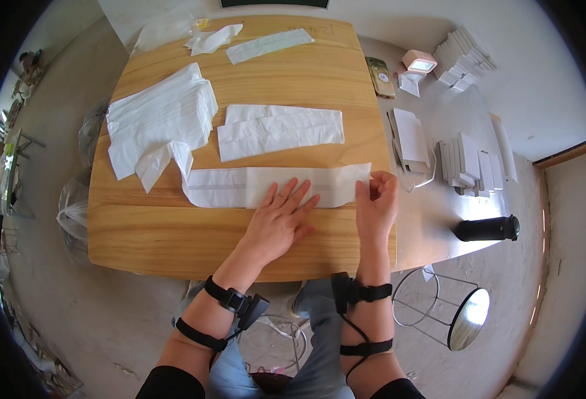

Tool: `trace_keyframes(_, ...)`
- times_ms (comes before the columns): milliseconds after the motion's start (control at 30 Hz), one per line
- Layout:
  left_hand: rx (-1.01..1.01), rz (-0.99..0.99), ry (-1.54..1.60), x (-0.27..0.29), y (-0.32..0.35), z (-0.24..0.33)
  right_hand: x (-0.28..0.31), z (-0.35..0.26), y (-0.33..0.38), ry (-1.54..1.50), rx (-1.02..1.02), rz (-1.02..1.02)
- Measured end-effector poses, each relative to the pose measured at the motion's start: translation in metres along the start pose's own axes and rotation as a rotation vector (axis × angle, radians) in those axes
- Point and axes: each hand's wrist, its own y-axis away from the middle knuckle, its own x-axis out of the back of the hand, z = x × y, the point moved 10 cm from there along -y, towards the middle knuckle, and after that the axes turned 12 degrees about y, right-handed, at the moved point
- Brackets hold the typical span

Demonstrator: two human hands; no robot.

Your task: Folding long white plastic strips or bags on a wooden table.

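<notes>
A long white strip of thin, soft sheet material [223, 186] lies crosswise on the wooden table in front of me. My left hand [277, 223] rests on its middle, palm down with the fingers spread. At the strip's right end, my right hand [376, 203] pinches the raised corner between thumb and curled fingers. The left end of the strip runs up in a twist to a thick stack of white folded sheets [160, 110]. Beyond the strip lie flat white folded pieces [283, 132], partly overlapping.
Farther back on the wooden table [173, 249] are a pale strip [270, 46] and a crumpled white piece [214, 40]. A side table at right holds a phone [380, 76], a small pink lamp [419, 61], white boxes [466, 159] and a black bottle [487, 229]. A round stool [469, 319] stands below.
</notes>
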Motion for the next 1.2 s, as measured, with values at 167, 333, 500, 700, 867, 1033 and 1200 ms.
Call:
trace_keyframes(167, 0.073, 0.251, 0.249, 0.028, -0.001, -0.023, -0.036, -0.067, 0.042, -0.111, 0.335, -0.024)
trace_keyframes(333, 0.56, 0.417, 1.631, 0.02, 0.021, -0.094, -0.073, -0.107, 0.073, 0.0, 0.602, -0.101)
trace_keyframes(500, 0.671, 0.413, 1.438, 0.034, 0.03, -0.1, -0.092, -0.115, 0.086, -0.027, 0.658, -0.246)
trace_keyframes(700, 0.658, 0.482, 1.18, 0.036, 0.036, -0.122, -0.083, -0.112, 0.084, -0.019, 0.671, -0.217)
trace_keyframes(867, 0.614, 0.513, 0.81, 0.051, 0.029, -0.121, -0.07, -0.083, 0.062, 0.258, 0.644, -0.116)
trace_keyframes(1033, 0.616, 0.535, 0.704, 0.06, 0.026, -0.119, -0.079, -0.071, 0.063, 0.502, 0.686, -0.195)
trace_keyframes(1200, 0.609, 0.554, 0.665, 0.061, 0.028, -0.123, -0.086, -0.064, 0.068, 0.573, 0.694, -0.241)
